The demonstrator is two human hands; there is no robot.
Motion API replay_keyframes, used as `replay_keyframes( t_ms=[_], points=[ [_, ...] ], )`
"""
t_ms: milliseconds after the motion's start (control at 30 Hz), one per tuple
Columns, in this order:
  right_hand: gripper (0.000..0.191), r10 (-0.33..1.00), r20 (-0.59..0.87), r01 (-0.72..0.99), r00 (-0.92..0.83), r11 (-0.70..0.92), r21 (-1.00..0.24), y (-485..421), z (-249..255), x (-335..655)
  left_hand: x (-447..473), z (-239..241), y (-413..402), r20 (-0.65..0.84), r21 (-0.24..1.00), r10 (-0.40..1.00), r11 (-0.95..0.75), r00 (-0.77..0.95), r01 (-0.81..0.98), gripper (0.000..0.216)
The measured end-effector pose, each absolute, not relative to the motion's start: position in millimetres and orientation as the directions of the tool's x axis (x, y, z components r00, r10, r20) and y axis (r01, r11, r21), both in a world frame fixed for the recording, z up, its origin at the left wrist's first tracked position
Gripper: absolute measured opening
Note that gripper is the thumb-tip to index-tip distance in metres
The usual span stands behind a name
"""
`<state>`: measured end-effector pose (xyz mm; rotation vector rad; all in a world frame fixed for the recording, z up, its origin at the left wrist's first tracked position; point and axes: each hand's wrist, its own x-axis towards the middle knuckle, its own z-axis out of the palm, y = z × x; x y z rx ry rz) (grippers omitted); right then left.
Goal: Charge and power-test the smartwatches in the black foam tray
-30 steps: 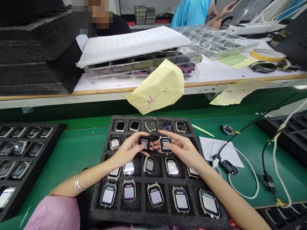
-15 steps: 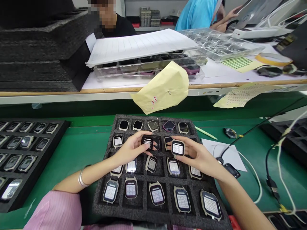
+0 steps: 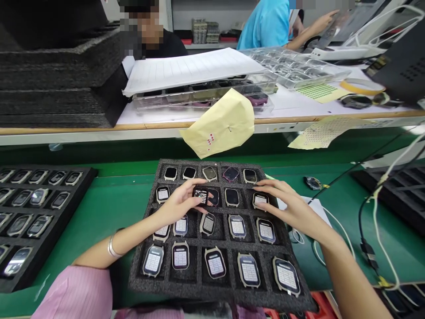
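Observation:
A black foam tray (image 3: 199,290) lies before me, its pockets holding several smartwatch bodies with lit or dark screens. My left hand (image 3: 181,204) pinches one watch body (image 3: 201,195) above the tray's second row, its screen showing text. My right hand (image 3: 290,208) rests at the right end of that row, fingers stretched over a lit watch body (image 3: 260,200) sitting in its pocket. Between the two hands a dark-screened watch body (image 3: 231,197) lies in its pocket.
A second foam tray (image 3: 49,208) of watch bodies lies at the left. Cables (image 3: 365,248) and white paper (image 3: 315,208) lie to the right on the green mat. A raised shelf (image 3: 166,128) behind carries clear trays, papers and a yellow envelope (image 3: 222,124). Two people work beyond it.
My right hand moved right with a lit watch body and set it in the end pocket of the second row, fingers now spread. My left hand kept hold of its watch.

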<state>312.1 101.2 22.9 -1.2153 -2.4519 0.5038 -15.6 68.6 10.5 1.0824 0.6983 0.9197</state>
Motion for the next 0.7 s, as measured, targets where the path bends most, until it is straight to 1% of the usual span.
replay_keyframes(
  t_ms=[33, 100, 167, 233, 300, 333, 400, 433, 467, 533, 600, 633, 700],
  points=[
    [0.029, 0.781, 0.163, 0.662, -0.602, 0.603, -0.445, 102.9, 25.1, 304.2, -18.3, 10.7, 67.9, -0.033, 0.953, 0.884, 0.168, 0.467, -0.251, 0.041],
    [0.026, 0.725, 0.133, 0.629, -0.676, 0.661, -0.41, 105.9, 26.1, 285.2, -23.4, 9.8, 67.8, -0.029, 0.983, 0.89, 0.107, 0.455, -0.147, 0.041],
    [0.027, 0.707, 0.099, 0.638, -0.7, 0.682, -0.357, 107.3, 22.8, 265.0, -26.9, 7.9, 70.2, -0.02, 0.999, 0.915, 0.004, 0.404, 0.039, 0.038],
    [0.026, 0.753, 0.107, 0.693, -0.65, 0.644, -0.324, 106.8, 17.2, 248.2, -28.0, 6.2, 74.7, 0.003, 0.969, 0.94, -0.087, 0.342, 0.23, 0.035],
    [0.024, 0.812, 0.135, 0.743, -0.568, 0.576, -0.341, 105.4, 11.9, 238.0, -26.9, 5.7, 79.7, 0.017, 0.924, 0.955, -0.128, 0.297, 0.359, 0.031],
    [0.024, 0.833, 0.143, 0.756, -0.535, 0.547, -0.36, 104.5, 10.0, 235.6, -26.0, 5.6, 81.8, 0.014, 0.909, 0.958, -0.132, 0.287, 0.395, 0.03],
    [0.024, 0.851, 0.145, 0.759, -0.505, 0.518, -0.394, 102.6, 8.2, 234.4, -24.0, 5.0, 84.5, -0.017, 0.908, 0.956, -0.108, 0.293, 0.406, 0.028],
    [0.024, 0.851, 0.146, 0.744, -0.504, 0.514, -0.426, 101.2, 8.5, 234.7, -23.3, 4.1, 85.2, -0.05, 0.924, 0.95, -0.073, 0.309, 0.376, 0.029],
    [0.023, 0.849, 0.151, 0.711, -0.506, 0.51, -0.483, 99.4, 9.7, 235.0, -22.7, 2.9, 85.5, -0.088, 0.945, 0.94, -0.026, 0.329, 0.327, 0.03],
    [0.023, 0.852, 0.169, 0.573, -0.496, 0.467, -0.673, 94.7, 15.0, 234.1, -21.7, 0.3, 85.6, -0.145, 0.973, 0.921, 0.066, 0.361, 0.222, 0.035],
    [0.024, 0.879, 0.151, 0.351, -0.452, 0.33, -0.876, 90.1, 23.7, 230.2, -20.6, -0.2, 85.5, -0.165, 0.982, 0.92, 0.117, 0.356, 0.151, 0.041],
    [0.025, 0.897, 0.114, 0.244, -0.428, 0.236, -0.941, 88.5, 28.8, 227.2, -19.7, 1.0, 85.5, -0.162, 0.984, 0.924, 0.125, 0.346, 0.127, 0.043],
    [0.026, 0.922, 0.017, 0.097, -0.386, 0.059, -0.994, 88.1, 38.9, 220.5, -17.2, 5.8, 85.2, -0.139, 0.99, 0.937, 0.12, 0.321, 0.079, 0.044]
  ],
)
